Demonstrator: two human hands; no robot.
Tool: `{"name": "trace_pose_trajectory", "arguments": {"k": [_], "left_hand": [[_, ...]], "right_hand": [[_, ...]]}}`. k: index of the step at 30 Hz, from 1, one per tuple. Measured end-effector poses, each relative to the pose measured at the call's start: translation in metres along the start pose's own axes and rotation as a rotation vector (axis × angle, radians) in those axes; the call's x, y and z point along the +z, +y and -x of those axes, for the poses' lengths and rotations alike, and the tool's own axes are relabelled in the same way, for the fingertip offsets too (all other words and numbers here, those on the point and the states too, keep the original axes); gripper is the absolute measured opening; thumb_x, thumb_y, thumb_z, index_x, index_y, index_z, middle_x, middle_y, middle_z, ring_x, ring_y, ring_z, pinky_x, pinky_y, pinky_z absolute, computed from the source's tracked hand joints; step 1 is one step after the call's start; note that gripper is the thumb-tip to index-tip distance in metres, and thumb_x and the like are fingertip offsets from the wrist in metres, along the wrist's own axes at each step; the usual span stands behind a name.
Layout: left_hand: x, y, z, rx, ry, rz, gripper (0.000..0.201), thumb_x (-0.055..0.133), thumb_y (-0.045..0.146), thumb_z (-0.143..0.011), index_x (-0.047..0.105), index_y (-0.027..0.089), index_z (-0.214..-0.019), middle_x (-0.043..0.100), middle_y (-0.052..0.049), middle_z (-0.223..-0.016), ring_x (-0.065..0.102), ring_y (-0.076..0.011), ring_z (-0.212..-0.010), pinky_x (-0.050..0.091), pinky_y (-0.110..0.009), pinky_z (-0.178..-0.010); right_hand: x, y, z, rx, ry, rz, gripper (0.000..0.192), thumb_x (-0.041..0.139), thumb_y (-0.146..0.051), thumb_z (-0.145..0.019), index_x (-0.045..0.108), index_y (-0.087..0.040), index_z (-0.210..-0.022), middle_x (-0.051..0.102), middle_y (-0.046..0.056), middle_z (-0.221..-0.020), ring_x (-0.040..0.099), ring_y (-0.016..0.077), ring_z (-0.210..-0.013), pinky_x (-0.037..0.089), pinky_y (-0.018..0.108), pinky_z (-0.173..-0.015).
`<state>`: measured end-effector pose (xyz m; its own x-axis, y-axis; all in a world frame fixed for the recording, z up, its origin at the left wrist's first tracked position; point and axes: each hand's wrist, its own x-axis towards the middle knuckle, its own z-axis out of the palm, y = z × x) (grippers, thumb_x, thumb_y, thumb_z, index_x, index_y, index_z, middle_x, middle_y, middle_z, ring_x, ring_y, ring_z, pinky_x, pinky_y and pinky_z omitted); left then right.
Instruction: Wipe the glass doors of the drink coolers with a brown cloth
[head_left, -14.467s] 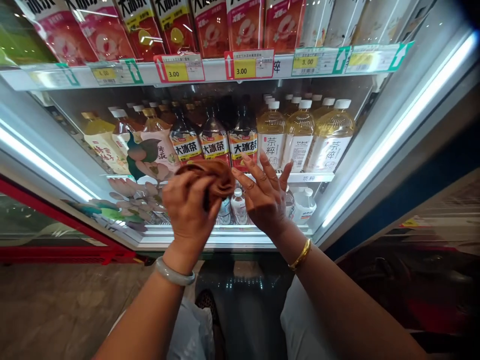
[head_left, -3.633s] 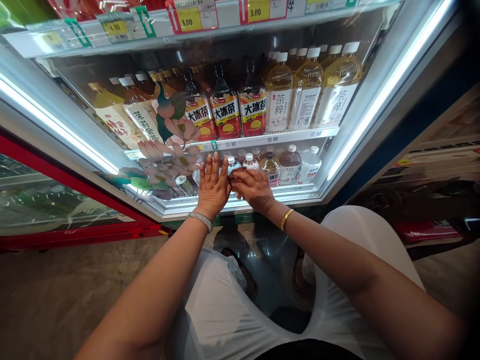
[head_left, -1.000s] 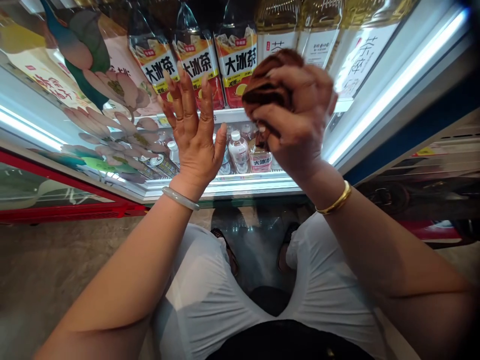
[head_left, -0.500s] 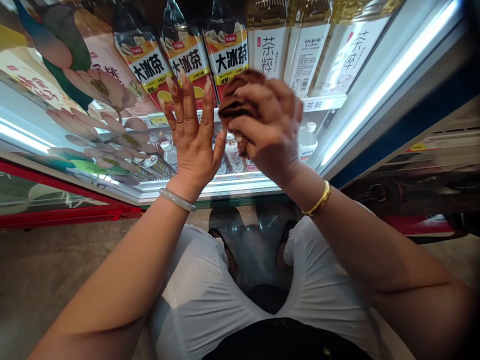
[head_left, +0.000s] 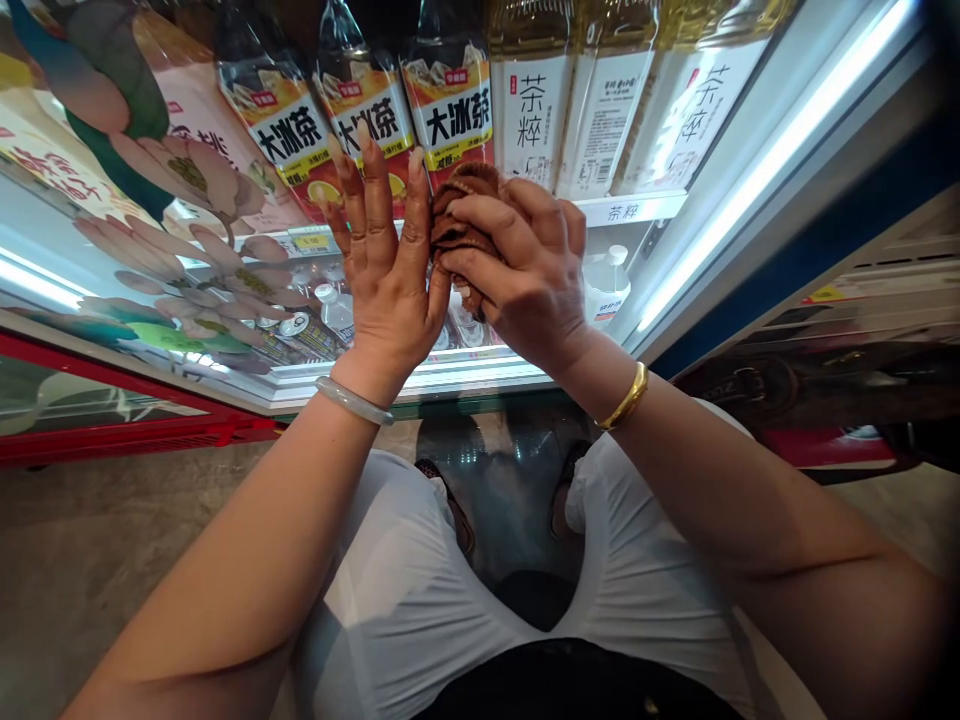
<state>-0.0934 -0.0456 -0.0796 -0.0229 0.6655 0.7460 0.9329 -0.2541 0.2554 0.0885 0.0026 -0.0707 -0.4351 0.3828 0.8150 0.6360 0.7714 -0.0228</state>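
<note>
A bunched brown cloth (head_left: 466, 215) is gripped in my right hand (head_left: 529, 265), its fingers bent round it. Just left of the cloth, my left hand (head_left: 394, 265) has its fingers stretched upward and spread, palm turned toward the glass door (head_left: 202, 310) of a lit drinks cooler. The cloth is right beside my left index finger and thumb; whether they touch I cannot tell. Behind both hands stand iced tea bottles (head_left: 448, 110) with orange, black and red labels. Tea bottles with white labels (head_left: 531, 115) are to their right.
Pink and green flower decals (head_left: 195, 175) cover the door's left part. A lower shelf holds cans (head_left: 309, 332) and small clear bottles (head_left: 609, 285). A bright light strip (head_left: 772, 170) runs up the right side. A red cooler base (head_left: 135, 430) is at left.
My right hand has moved slightly left and down with the cloth, closer to my left hand. The left hand stays nearly in place. The view has shifted a little.
</note>
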Motion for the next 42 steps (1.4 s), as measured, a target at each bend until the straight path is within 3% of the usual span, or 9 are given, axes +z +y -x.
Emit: {"name": "trace_pose_trajectory", "arguments": {"k": [5,9,13,20,23,27,33,39,42], "left_hand": [[-0.002,0.0,-0.002,0.004,0.007,-0.067,0.076,0.047,0.059,-0.101,0.023,0.032,-0.168,-0.004,0.013,-0.174,-0.013,-0.0245,-0.162,-0.017,-0.044,-0.134],[-0.002,0.0,-0.001,0.022,0.007,-0.061,0.075,0.046,0.059,-0.101,0.021,0.036,-0.168,-0.008,0.017,-0.172,-0.013,-0.0231,-0.161,-0.019,-0.043,-0.133],[0.001,0.006,-0.003,0.007,0.029,0.019,0.07,0.042,0.059,-0.102,0.02,0.042,-0.167,-0.005,0.019,-0.172,-0.013,-0.0226,-0.161,-0.021,-0.045,-0.132],[0.007,0.013,-0.008,0.039,0.066,-0.016,0.073,0.045,0.059,-0.101,0.026,0.033,-0.167,-0.001,0.013,-0.175,-0.012,-0.024,-0.162,-0.016,-0.048,-0.134],[0.008,0.014,-0.01,0.046,0.05,-0.013,0.072,0.043,0.057,-0.102,0.023,0.032,-0.168,-0.004,0.013,-0.175,-0.015,-0.0239,-0.162,-0.018,-0.05,-0.133],[0.011,0.014,-0.013,-0.002,0.072,0.056,0.067,0.038,0.06,-0.103,0.02,0.044,-0.166,-0.005,0.02,-0.174,-0.017,-0.0224,-0.161,-0.019,-0.049,-0.133],[0.015,0.017,-0.014,0.027,0.079,0.005,0.073,0.043,0.057,-0.103,0.019,0.035,-0.168,-0.005,0.012,-0.175,-0.013,-0.025,-0.163,-0.017,-0.053,-0.133],[0.021,0.023,-0.016,0.034,0.05,0.006,0.071,0.04,0.051,-0.103,0.021,0.031,-0.168,-0.009,0.014,-0.173,-0.023,-0.021,-0.16,-0.021,-0.047,-0.132],[0.022,0.02,-0.018,0.064,0.051,-0.029,0.073,0.04,0.051,-0.103,0.017,0.029,-0.169,-0.019,0.02,-0.169,-0.026,-0.0186,-0.159,-0.022,-0.039,-0.132]], "right_hand": [[-0.018,0.017,-0.01,0.083,0.243,0.009,0.034,0.046,-0.046,-0.105,0.077,-0.035,-0.111,0.063,0.001,-0.145,0.05,0.0296,-0.141,0.043,0.054,-0.117],[-0.01,0.016,-0.002,0.094,0.135,-0.002,0.032,0.047,-0.047,-0.104,0.076,-0.034,-0.107,0.064,0.003,-0.143,0.048,0.0328,-0.143,0.043,0.06,-0.115],[0.002,0.006,0.004,0.025,0.041,-0.011,0.03,0.047,-0.047,-0.104,0.075,-0.036,-0.109,0.068,-0.001,-0.137,0.048,0.0285,-0.143,0.042,0.057,-0.117],[-0.011,0.021,-0.008,0.057,0.394,-0.033,0.024,0.057,-0.042,-0.101,0.08,-0.037,-0.101,0.069,0.0,-0.135,0.055,0.0261,-0.133,0.046,0.05,-0.112],[0.0,0.014,0.003,0.023,0.352,-0.018,0.025,0.055,-0.042,-0.102,0.079,-0.035,-0.099,0.072,0.0,-0.13,0.057,0.0281,-0.13,0.047,0.052,-0.108],[0.008,0.012,0.006,-0.027,0.281,0.0,0.023,0.053,-0.037,-0.102,0.075,-0.036,-0.107,0.071,-0.003,-0.132,0.056,0.0267,-0.132,0.046,0.052,-0.111],[-0.012,0.042,-0.006,0.074,0.43,0.007,0.022,0.056,-0.038,-0.096,0.077,-0.031,-0.101,0.068,0.005,-0.134,0.055,0.0308,-0.131,0.046,0.055,-0.111],[0.002,0.017,0.008,0.055,0.211,-0.01,0.021,0.054,-0.039,-0.099,0.075,-0.035,-0.099,0.071,0.001,-0.13,0.055,0.0296,-0.132,0.045,0.056,-0.112],[-0.002,0.018,-0.001,0.036,0.292,-0.041,0.023,0.054,-0.04,-0.1,0.076,-0.035,-0.099,0.071,0.001,-0.131,0.056,0.0291,-0.131,0.046,0.053,-0.111]]}}
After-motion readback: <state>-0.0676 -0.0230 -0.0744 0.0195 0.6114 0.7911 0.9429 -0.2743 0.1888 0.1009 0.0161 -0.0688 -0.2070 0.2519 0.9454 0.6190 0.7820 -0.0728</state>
